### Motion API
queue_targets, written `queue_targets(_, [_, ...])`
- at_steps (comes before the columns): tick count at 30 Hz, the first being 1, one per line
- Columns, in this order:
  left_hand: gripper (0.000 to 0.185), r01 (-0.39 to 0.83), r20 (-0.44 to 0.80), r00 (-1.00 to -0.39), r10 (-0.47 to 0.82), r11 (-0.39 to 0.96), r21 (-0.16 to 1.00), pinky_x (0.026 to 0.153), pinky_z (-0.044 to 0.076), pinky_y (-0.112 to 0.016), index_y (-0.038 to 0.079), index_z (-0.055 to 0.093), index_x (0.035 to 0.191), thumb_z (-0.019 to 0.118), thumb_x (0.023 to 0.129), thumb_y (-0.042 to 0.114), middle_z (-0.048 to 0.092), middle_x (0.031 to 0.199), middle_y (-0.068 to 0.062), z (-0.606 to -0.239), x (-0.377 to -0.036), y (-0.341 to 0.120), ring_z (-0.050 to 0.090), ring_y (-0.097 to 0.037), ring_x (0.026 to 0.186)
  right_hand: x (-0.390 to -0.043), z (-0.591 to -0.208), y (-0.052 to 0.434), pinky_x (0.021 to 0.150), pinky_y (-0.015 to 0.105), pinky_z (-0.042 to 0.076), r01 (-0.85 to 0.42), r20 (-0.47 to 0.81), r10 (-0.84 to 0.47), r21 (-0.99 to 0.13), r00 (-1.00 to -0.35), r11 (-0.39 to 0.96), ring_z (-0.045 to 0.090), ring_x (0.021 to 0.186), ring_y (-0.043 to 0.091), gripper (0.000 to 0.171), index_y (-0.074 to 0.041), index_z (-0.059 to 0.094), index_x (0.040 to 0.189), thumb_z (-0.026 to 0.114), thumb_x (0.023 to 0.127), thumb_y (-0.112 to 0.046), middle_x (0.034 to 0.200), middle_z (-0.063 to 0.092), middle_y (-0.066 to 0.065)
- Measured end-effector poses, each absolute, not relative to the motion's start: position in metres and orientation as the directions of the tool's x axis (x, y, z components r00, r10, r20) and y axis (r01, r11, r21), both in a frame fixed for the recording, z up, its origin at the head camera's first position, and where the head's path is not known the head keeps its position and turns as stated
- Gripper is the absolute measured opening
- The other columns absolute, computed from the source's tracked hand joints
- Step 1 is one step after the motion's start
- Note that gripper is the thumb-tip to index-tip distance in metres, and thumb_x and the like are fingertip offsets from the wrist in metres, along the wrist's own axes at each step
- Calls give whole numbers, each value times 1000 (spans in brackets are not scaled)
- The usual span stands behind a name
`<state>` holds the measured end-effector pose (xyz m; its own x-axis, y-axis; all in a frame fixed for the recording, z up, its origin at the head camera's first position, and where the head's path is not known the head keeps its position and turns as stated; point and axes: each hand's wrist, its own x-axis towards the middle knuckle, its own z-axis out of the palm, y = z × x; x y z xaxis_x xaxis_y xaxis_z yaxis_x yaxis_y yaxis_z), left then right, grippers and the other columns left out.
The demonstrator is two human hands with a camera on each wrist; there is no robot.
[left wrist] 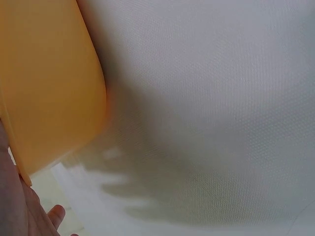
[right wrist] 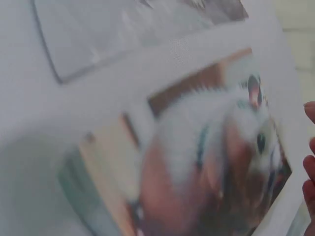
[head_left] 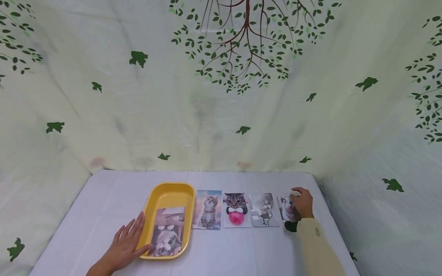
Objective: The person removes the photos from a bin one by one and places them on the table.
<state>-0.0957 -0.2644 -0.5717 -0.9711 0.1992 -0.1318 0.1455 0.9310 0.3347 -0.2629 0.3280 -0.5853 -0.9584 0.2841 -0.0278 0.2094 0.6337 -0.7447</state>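
My spread left hand [head_left: 126, 242] braces the tray [head_left: 170, 197], likely against sliding; right hand [head_left: 304, 204], loosely curved, pinching nothing visible, is at the card [head_left: 285, 209] farthest from it.

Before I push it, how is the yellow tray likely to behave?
The yellow tray should slide rather than tip, looking broad and shallow. Its smooth, curved wall suggests stiff plastic. The picture card inside may shift, with bare tray beyond it.
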Motion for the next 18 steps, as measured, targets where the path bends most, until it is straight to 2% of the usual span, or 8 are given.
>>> queue_targets(8, [98, 154, -146, -967, 208, 936, 316, 107, 6, -66, -2, 10, 152, 54, 89, 59, 8, 161, -15, -570, -95, -261, 17, -46, 139, -247, -574, 272, 100, 57, 39, 128, -24, 208, -851, -978, 509, 44, 125, 42, 30, 3, 61, 120, 61, 93, -11, 130, 51, 25])
queue_targets(14, [95, 193, -73, -973, 221, 941, 276, 107, 7, -65, 1, 9, 153, 56, 90, 54, 1, 162, -11, -570, -95, -262, 19, -45, 138, -239, -566, 207, 93, 51, 47, -40, 97, 112, -903, -989, 429, 59, 107, 37, 22, 2, 68, 108, 69, 88, -8, 110, 64, 21])
queue_targets(18, [96, 196, -76, -972, 223, 944, 267, 108, 5, -64, 2, 5, 154, 55, 91, 54, -2, 162, -10, -570, -94, -265, 17, -45, 138, -227, -566, 164, 83, 36, 53, -103, 115, 12, -922, -993, 373, 64, 92, 24, 16, 0, 70, 101, 69, 89, -10, 97, 68, 12])
